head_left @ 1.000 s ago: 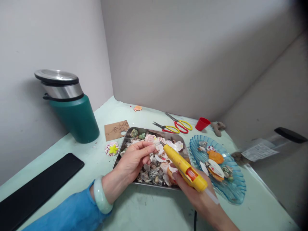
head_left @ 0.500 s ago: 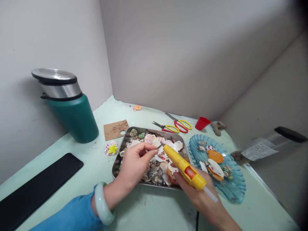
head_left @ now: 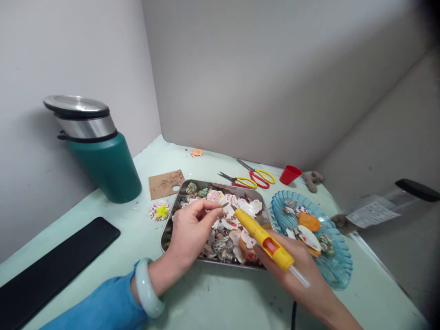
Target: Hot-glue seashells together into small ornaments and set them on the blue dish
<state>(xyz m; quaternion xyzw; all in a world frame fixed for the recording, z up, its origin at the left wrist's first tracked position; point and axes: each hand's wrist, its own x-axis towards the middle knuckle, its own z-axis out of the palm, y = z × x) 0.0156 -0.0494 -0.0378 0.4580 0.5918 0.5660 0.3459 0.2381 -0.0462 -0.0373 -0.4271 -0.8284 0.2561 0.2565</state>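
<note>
My left hand [head_left: 191, 231] hovers over a metal tray [head_left: 167, 230] filled with several seashells [head_left: 225, 229]. Its thumb and forefinger pinch a small pale shell piece [head_left: 224, 206]. My right hand [head_left: 299, 270] grips a yellow glue gun [head_left: 264, 239] with a clear glue stick poking out the back. The gun's nozzle points at the pinched piece, almost touching it. A pale green bangle and a blue sleeve are on my left wrist.
A blue glass dish [head_left: 338, 270] with shells lies right of the tray. Behind are two scissors [head_left: 254, 178], a red cup [head_left: 289, 174], a cardboard piece [head_left: 166, 184] and a shell with a yellow starfish [head_left: 160, 211]. A green flask [head_left: 99, 153] stands left, a black pad [head_left: 51, 266] nearer.
My right hand has drawn slightly toward me and tilted the gun flatter. My left hand has shifted a little left, keeping its pinch at the nozzle.
</note>
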